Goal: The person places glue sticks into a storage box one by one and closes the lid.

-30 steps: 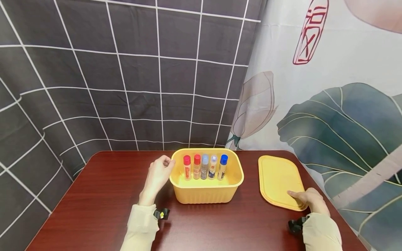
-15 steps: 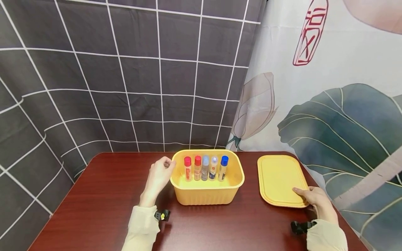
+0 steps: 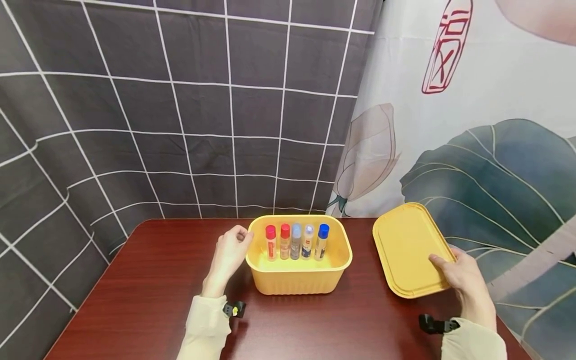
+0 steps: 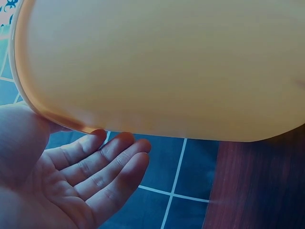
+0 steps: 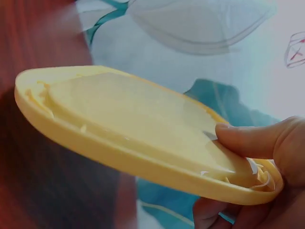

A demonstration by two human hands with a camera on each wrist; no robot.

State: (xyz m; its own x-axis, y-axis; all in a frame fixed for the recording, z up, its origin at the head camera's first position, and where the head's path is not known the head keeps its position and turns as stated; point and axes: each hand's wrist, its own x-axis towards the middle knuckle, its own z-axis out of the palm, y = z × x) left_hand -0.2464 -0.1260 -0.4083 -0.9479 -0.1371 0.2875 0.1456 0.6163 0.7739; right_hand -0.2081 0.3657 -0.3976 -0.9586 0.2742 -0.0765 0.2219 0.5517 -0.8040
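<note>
A yellow plastic bin (image 3: 297, 281) stands on the table, with several slim tubes upright inside. My left hand (image 3: 229, 254) holds the bin's left rim. In the left wrist view, the fingers (image 4: 116, 167) lie along the outside of the bin wall (image 4: 157, 67), and the thumb tip is hidden. At the right, my right hand (image 3: 465, 275) grips a yellow lid (image 3: 409, 250) by its near right corner, tilted with its far end raised. In the right wrist view, the thumb (image 5: 248, 138) lies on the lid's ridged face and the fingers curl underneath.
The tubes stand in a row: a red-capped tube (image 3: 271, 242) at the left end, a blue-capped tube (image 3: 321, 242) at the right. The dark red table (image 3: 135, 310) backs onto a grey grid curtain (image 3: 193, 110) and a floral cloth (image 3: 450, 115).
My right hand has taken hold of the lid's corner and lifted it off the table, tilting it. The left hand has stayed at the bin's rim.
</note>
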